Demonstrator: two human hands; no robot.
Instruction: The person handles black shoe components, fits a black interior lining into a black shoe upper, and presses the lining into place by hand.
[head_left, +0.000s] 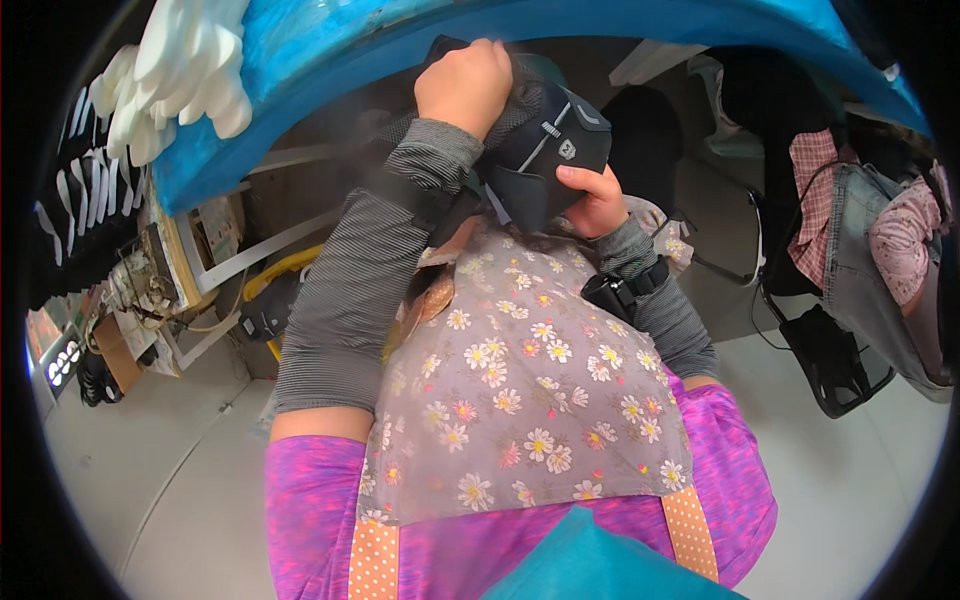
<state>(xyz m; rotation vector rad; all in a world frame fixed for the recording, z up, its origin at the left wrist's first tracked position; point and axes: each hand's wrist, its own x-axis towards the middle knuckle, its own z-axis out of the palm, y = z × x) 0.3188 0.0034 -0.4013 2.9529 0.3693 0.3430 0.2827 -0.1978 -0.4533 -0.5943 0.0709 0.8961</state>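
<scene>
A black sewn piece with mesh and smooth panels (545,150), grey piping and a pale emblem is held up in front of my chest; it looks like a shoe upper. My left hand (466,88) is closed in a fist at its upper left part, next to the blue-covered edge. Lower down on the right side, my right hand (597,203) grips the same piece, thumb on its front and the other fingers mostly hidden behind. Its lower left portion is covered by my left wrist and sleeve.
A blue-covered work surface (340,60) curves across the top. White soft pieces (195,75) pile at its left end, above dark goods with white strips (95,190). A white frame (250,250) stands below left. Another person's denim-clad leg (855,260) is at right.
</scene>
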